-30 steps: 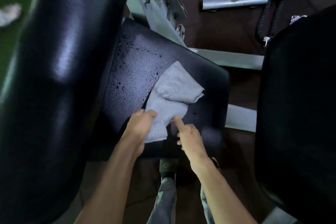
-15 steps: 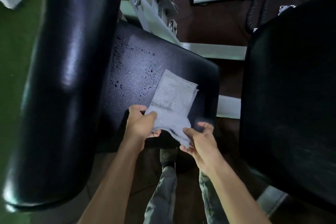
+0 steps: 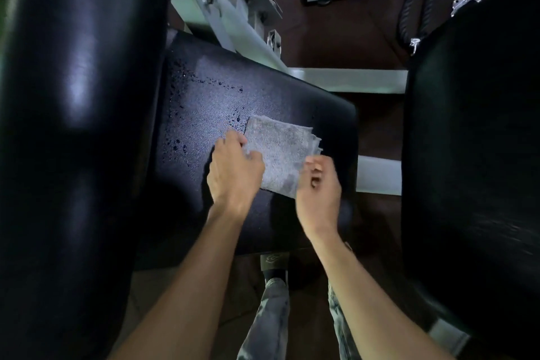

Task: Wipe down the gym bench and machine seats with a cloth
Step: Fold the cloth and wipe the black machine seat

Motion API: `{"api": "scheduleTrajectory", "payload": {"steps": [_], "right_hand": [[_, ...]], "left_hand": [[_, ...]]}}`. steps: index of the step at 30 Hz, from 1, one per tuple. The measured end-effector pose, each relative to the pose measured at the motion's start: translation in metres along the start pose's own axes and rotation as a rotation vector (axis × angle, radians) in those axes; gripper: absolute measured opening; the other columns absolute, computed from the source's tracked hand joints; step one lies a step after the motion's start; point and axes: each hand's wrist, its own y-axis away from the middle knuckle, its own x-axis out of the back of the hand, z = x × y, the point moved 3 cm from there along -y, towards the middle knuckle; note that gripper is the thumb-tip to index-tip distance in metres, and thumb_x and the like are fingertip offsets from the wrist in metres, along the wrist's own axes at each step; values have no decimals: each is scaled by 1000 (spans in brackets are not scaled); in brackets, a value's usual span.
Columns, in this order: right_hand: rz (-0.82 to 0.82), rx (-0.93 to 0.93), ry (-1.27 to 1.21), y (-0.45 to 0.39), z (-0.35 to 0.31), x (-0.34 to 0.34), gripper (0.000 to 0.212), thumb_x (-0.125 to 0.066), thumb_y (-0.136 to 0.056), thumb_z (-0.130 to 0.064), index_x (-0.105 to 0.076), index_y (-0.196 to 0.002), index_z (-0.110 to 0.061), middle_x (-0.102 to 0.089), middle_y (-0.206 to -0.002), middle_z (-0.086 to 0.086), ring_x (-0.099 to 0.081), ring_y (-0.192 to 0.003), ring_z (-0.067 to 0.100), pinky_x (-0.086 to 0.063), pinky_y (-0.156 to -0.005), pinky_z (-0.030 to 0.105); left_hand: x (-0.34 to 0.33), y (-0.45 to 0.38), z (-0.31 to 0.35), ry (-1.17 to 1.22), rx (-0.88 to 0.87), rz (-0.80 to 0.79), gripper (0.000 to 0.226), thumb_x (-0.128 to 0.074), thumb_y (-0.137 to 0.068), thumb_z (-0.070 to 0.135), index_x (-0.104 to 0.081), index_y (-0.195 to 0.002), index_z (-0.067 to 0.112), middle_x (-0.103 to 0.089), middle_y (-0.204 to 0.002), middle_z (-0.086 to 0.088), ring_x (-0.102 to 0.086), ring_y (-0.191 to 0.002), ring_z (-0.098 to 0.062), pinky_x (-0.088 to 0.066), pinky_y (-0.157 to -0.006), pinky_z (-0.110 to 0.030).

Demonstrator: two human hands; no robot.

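Note:
A grey cloth (image 3: 280, 155), folded into a rectangle, lies flat on the black machine seat (image 3: 233, 90), which carries water droplets on its left half. My left hand (image 3: 233, 172) grips the cloth's left edge with its fingers curled over it. At the cloth's lower right edge is my right hand (image 3: 318, 187), blurred, with its fingers curled. Whether it still holds the cloth is unclear. A glossy black back pad (image 3: 79, 126) rises along the left of the seat.
Another black pad (image 3: 473, 155) fills the right side. Pale metal frame bars (image 3: 347, 79) and a bracket (image 3: 233, 20) sit behind the seat. Black rope handles (image 3: 415, 0) lie on the dark floor at the back right. My legs and a shoe (image 3: 273, 263) are below the seat.
The cloth went from a loose strip held up by both hands to a folded rectangle lying flat on the seat. Both hands moved forward onto the seat.

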Motion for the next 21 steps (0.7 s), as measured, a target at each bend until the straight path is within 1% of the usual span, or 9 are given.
{"api": "scheduleTrajectory", "payload": {"steps": [3,5,7,9,12,15,17,19,21], "right_hand": [[-221,480,421,-8,1,-33,48,-42,-103,-29,-44,-150,-16,-42,-158,3,-34,-148,17,-26,-124,35],[-277,525,619,-22,5,-57,64,-25,-105,-43,-17,-163,-17,-7,-172,5,-3,-159,22,-8,-129,44],[-245,488,740,-38,10,-77,66,-14,-105,-48,0,-164,-22,10,-172,5,12,-159,24,-6,-128,52],[-177,516,794,-47,10,-91,65,-15,-105,-47,1,-164,-24,8,-172,6,10,-159,26,-8,-127,55],[-195,613,805,-52,3,-101,64,-18,-106,-44,0,-164,-23,5,-173,6,7,-159,26,-7,-128,53],[-302,790,818,-59,-7,-104,63,-16,-107,-45,-3,-164,-22,4,-173,4,7,-159,24,-6,-128,51],[-460,893,678,-67,-16,-103,60,-15,-108,-43,-7,-164,-23,2,-173,1,8,-159,19,-4,-128,49],[-482,771,382,-83,-18,-88,56,-25,-110,-33,-16,-164,-21,-6,-173,-1,5,-159,14,-1,-129,45],[-226,552,225,-107,-5,-60,55,-32,-108,-26,-25,-162,-17,-16,-171,2,-4,-159,15,-3,-129,45]], "left_hand": [[-9,6,-18,56,-148,93,20,-59,-94,17,-60,-113,20,-59,-114,0,-57,-105,-22,-50,-84,-45],[-12,8,-31,44,-264,190,19,-62,-92,12,-63,-110,18,-59,-112,-1,-53,-105,-20,-50,-89,-44],[-11,11,-44,37,-359,301,22,-66,-87,6,-66,-107,15,-59,-110,-2,-53,-101,-21,-48,-89,-40],[-8,11,-54,25,-413,393,25,-67,-84,1,-68,-106,12,-60,-108,-4,-55,-99,-21,-45,-87,-34],[-1,10,-58,30,-410,507,27,-65,-83,-4,-70,-106,9,-61,-111,-8,-58,-103,-24,-38,-92,-28],[0,12,-49,38,-393,576,29,-61,-82,-8,-71,-105,6,-63,-114,-11,-59,-106,-27,-41,-93,-33],[-8,11,-34,24,-433,542,28,-56,-84,-3,-71,-107,5,-64,-118,-13,-59,-113,-28,-42,-97,-36],[-27,3,-18,-90,-505,425,35,-50,-89,7,-68,-119,4,-62,-132,-16,-55,-128,-32,-39,-108,-40],[-52,-9,-6,-298,-510,253,53,-40,-98,25,-50,-146,6,-41,-159,-19,-33,-151,-36,-26,-123,-47]]}}
